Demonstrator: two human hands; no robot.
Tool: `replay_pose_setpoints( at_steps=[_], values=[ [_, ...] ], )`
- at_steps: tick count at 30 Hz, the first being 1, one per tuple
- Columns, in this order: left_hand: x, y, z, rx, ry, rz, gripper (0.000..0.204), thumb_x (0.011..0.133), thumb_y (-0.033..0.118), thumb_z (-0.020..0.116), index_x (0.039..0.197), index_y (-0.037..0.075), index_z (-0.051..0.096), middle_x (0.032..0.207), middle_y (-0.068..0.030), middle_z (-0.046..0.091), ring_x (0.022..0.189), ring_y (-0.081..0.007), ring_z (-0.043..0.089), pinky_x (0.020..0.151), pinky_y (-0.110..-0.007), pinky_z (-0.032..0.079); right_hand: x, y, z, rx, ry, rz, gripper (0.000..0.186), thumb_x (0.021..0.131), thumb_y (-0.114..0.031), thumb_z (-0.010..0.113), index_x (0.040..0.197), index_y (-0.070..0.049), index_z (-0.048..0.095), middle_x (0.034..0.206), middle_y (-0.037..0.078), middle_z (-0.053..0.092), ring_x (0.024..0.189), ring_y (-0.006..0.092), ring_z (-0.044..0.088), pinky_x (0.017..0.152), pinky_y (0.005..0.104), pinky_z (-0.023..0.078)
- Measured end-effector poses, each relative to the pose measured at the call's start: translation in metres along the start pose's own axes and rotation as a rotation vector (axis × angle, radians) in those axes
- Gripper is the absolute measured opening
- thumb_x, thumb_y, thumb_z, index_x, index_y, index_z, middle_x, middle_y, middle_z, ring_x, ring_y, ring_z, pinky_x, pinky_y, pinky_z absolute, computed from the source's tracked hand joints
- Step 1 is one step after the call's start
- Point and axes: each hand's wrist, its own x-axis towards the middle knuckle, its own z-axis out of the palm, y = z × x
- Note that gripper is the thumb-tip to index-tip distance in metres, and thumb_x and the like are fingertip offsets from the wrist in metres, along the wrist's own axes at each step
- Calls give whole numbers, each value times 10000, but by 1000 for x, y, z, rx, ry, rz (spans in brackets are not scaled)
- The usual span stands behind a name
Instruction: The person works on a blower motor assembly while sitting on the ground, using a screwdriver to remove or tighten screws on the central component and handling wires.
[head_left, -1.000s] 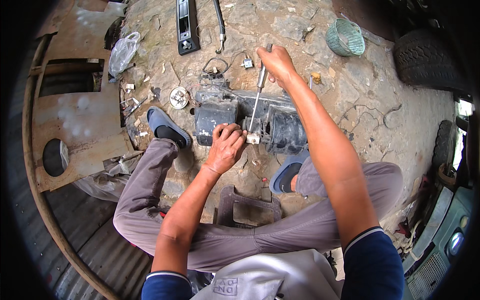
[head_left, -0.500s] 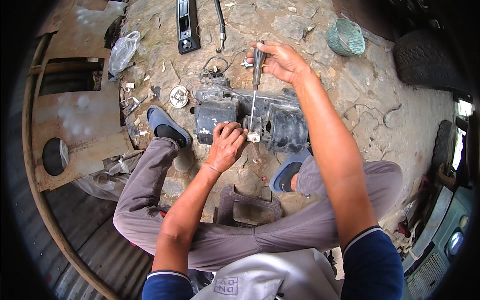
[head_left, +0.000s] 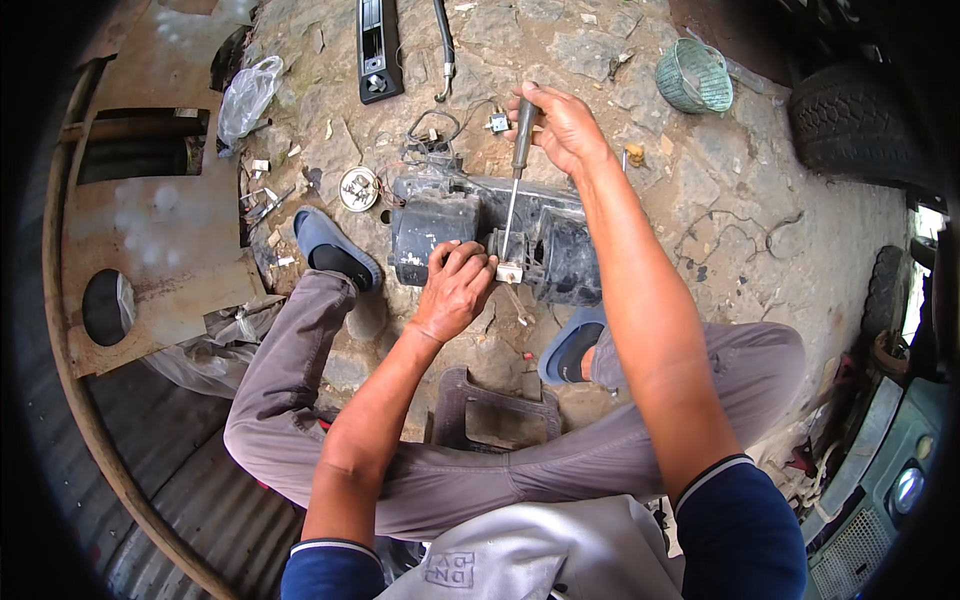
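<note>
A black blower unit (head_left: 437,228) with two rounded housings lies on the ground between my feet. My right hand (head_left: 562,128) is closed around the dark handle of a screwdriver (head_left: 523,135). Its shaft slants down, and the tip meets the middle of the unit near a small pale metal block (head_left: 509,272). My left hand (head_left: 458,290) rests on the unit's near edge beside that block, fingers curled and pressed against it. Whether its fingertips grip the block or only steady the housing is hidden. Thin wires (head_left: 432,128) loop from the unit's far left end.
A round dish of small metal parts (head_left: 359,189) sits left of the unit. Beyond are a long black panel (head_left: 379,55), a hose (head_left: 444,50) and a green basket (head_left: 694,77). A rusty sheet (head_left: 160,240) lies left; a tyre (head_left: 850,125) stands right.
My right hand and the screwdriver handle have shifted slightly right, so the shaft leans a little more. A small metal part behind the hand shows more clearly. My left hand stays on the unit.
</note>
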Motion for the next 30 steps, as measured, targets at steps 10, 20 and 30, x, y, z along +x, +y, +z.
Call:
replay_pose_setpoints(
  at_steps=[10,20,30],
  values=[
    [7,1,-1,-9,7,10,288,777,101,757,1044,37,669,1020,-54,638,1094,-229,579,1014,-447,367,10,28,-2,231,98,-83,217,1013,-238,564,1081,-33,547,922,135,631,733,200,586,620,347,490],
    [4,-1,2,-13,18,9,311,764,112,773,1049,43,669,1013,-51,636,1090,-229,583,1009,-448,370,-1,27,23,-6,456,-191,281,983,-229,636,998,-15,455,836,103,560,621,125,536,418,257,415],
    [3,0,-2,-9,-17,-2,348,761,140,779,1077,42,669,1039,-56,638,1117,-235,574,1026,-456,360,1,20,23,334,-82,-59,239,1012,-277,595,981,-43,564,859,124,657,772,205,645,615,356,521]
  ],
)
